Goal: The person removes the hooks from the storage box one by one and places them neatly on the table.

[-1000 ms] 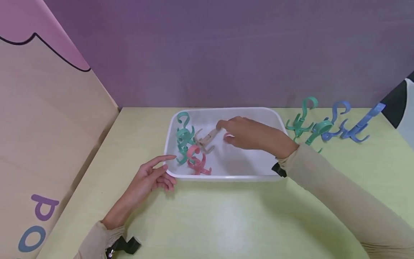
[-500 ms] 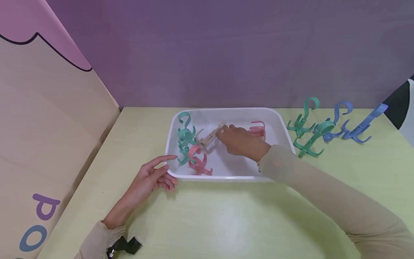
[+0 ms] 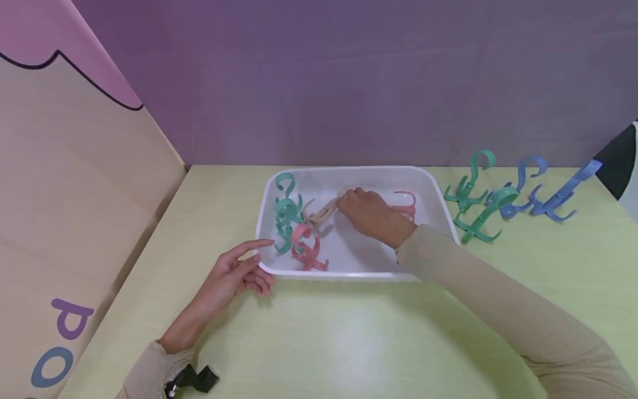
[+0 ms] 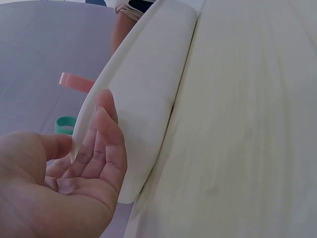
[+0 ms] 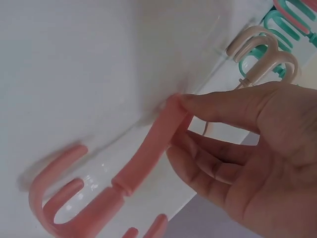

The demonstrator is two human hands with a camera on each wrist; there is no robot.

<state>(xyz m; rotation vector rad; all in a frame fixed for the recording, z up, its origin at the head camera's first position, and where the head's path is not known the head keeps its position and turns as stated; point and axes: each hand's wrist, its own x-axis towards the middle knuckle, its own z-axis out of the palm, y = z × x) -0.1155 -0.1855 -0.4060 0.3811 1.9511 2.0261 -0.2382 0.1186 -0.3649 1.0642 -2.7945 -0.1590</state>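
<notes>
My right hand (image 3: 366, 213) is inside the white tray (image 3: 349, 275). In the right wrist view its thumb and fingers pinch the curved top of a pink plastic multi-prong hanging hook (image 5: 148, 148), whose prongs lie toward the tray floor. In the head view those prongs show to the right of the hand. A beige hook (image 3: 326, 213) lies just left of the fingers. My left hand (image 3: 234, 271) holds the tray's near left corner. Seen from the left wrist, the thumb is over the rim and the fingers (image 4: 111, 144) are along the outer wall.
Green hooks (image 3: 286, 210) and another pink hook (image 3: 306, 252) crowd the tray's left end. On the table to the tray's right stand green hooks (image 3: 485, 213) and blue hooks (image 3: 560, 194). A purple partition (image 3: 349, 83) rises behind, and a printed panel (image 3: 99, 194) borders the left.
My right hand has shifted slightly down in the tray and turned. The pink hook's prongs have come into view on the hand's right side. My left hand stays at the corner.
</notes>
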